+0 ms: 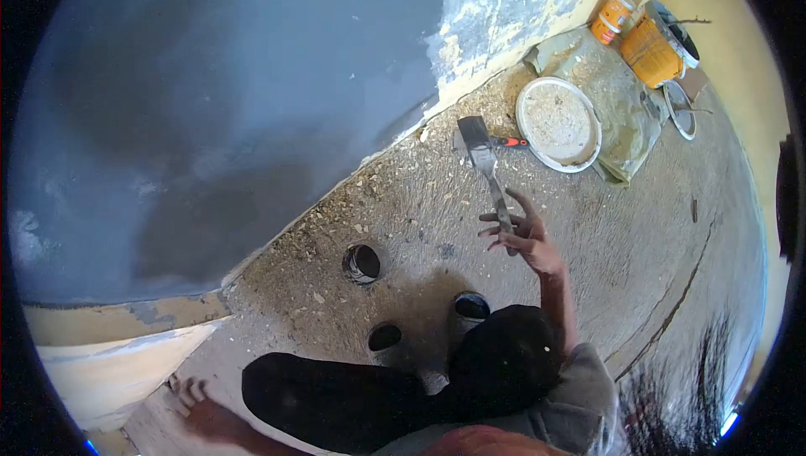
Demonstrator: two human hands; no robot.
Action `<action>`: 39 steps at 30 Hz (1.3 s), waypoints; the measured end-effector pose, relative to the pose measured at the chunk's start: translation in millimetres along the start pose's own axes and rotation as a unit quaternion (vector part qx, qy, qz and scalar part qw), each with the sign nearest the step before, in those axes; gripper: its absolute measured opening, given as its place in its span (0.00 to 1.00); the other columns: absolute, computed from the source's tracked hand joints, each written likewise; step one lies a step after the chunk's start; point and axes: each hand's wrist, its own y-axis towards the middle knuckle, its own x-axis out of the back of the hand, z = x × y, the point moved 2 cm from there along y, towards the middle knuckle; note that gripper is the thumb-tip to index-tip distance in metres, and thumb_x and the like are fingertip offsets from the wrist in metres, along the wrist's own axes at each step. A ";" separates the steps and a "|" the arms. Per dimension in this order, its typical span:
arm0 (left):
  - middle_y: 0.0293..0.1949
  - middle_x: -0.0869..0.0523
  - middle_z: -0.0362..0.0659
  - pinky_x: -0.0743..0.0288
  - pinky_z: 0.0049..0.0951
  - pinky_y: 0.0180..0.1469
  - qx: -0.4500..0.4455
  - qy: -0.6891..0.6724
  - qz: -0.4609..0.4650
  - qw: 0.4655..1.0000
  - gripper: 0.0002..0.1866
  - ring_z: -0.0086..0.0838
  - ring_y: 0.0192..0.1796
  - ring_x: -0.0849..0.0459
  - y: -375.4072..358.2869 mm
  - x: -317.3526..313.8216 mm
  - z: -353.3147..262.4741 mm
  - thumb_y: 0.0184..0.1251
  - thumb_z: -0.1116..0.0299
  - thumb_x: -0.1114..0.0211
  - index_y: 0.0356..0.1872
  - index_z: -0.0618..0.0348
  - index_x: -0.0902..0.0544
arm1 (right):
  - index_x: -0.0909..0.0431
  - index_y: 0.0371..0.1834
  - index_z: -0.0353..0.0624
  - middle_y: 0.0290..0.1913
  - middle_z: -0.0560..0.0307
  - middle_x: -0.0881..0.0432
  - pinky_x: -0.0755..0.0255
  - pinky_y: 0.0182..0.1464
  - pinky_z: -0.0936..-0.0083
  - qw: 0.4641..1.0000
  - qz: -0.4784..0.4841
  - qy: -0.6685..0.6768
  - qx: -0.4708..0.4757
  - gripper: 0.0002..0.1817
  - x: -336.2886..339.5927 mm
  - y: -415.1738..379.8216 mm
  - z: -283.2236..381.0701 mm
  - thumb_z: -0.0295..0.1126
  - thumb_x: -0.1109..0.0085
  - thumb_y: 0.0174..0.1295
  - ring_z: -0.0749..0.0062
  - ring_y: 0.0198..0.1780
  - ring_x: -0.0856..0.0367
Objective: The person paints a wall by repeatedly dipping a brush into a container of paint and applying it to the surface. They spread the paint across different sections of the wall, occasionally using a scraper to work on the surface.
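A long flat brush (484,152) with dark bristles and a pale, stained handle points up and away over the floor. Its handle lies between the fingers of my right hand (525,236), some of which are stretched out. Beyond the brush, partly behind its head, a tool with a red and black handle (510,142) rests on the floor beside a round white lid. At the lower left, my left hand (200,408) is near the floor by the wall corner, fingers spread, holding nothing.
A grey painted wall (252,103) rises at left. The white lid (561,124) lies on a sheet (625,95). Behind are an orange bucket (653,51), small orange tubs (614,17) and another lid (682,112). Pipe openings (363,263) and debris mark the floor (604,254).
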 end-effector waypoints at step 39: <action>0.63 0.25 0.48 0.27 0.38 0.65 0.252 0.070 0.522 0.812 0.63 0.39 0.64 0.24 -174.1 -250.0 317.6 0.28 0.58 0.10 0.71 0.58 0.39 | 0.13 0.41 0.38 0.30 0.42 0.13 0.26 0.35 0.64 0.821 -0.148 -0.550 0.034 0.20 55.8 140.3 -27.2 0.48 0.37 0.65 0.67 0.30 0.16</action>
